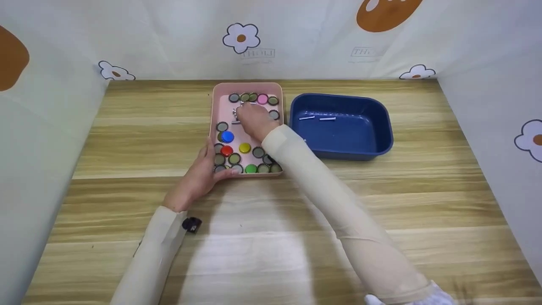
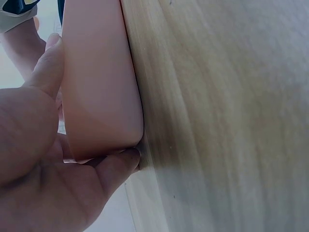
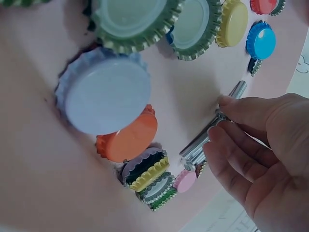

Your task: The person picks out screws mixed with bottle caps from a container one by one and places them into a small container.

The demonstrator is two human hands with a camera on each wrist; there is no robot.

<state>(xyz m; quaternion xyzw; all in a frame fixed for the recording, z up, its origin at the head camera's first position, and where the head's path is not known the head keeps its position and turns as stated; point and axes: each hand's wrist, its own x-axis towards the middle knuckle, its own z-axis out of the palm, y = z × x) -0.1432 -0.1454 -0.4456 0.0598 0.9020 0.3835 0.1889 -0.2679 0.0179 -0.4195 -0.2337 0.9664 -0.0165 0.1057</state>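
Note:
At its near left corner, my left hand (image 1: 199, 174) grips a shallow pink tray (image 1: 224, 111); in the left wrist view its fingers and thumb wrap the tray's end. Bottle caps lie scattered in the tray, among them a blue cap (image 1: 228, 136), a yellow cap (image 1: 245, 148) and a green cap (image 1: 251, 168). My right hand (image 1: 256, 120) reaches into the tray's far half. Seen from the right wrist, its thumb and fingertips pinch at silver threaded screws (image 3: 195, 147) lying close together on the tray floor.
Right of the tray stands a deeper dark blue box (image 1: 351, 142) with a few silver screws (image 1: 327, 119) inside. Both containers are on a wood-grain table (image 1: 423, 178). A patterned white sheet (image 1: 305, 38) hangs behind and along both sides.

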